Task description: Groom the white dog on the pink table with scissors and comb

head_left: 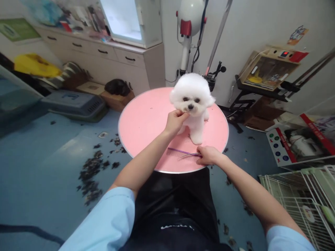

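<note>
White and already rounded, the small dog stands on the pink table with its chin pinched in your left hand, while just below that hold your right hand grips the purple comb, idle on the tabletop.

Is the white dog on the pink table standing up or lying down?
Standing. The white dog is upright on the pink table, front legs straight under it; the left hand holds its chin, and the right hand rests on the comb.
</note>
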### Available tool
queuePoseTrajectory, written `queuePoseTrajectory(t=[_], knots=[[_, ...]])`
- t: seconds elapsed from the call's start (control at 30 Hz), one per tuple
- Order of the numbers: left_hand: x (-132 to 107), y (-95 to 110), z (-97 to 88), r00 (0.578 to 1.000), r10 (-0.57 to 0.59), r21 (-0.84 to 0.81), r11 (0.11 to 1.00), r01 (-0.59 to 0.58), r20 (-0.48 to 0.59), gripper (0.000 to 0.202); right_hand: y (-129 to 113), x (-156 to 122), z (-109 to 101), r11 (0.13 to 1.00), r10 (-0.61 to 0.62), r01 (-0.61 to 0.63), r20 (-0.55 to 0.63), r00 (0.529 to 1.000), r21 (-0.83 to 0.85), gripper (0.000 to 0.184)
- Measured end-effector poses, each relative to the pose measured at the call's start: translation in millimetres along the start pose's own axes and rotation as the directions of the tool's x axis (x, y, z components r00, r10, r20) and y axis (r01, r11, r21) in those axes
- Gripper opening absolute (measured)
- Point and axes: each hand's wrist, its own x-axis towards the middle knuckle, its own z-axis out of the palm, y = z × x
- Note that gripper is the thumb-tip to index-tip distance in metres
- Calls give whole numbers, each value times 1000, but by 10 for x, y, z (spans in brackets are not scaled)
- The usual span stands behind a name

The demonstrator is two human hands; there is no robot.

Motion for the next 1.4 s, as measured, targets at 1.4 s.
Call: queuePoseTrajectory(t=[1.4], knots=[[78,242,-349,930,126,156,970,-189,345,13,1111,-148,-459,946,-321,312,-398,860,-88,25]])
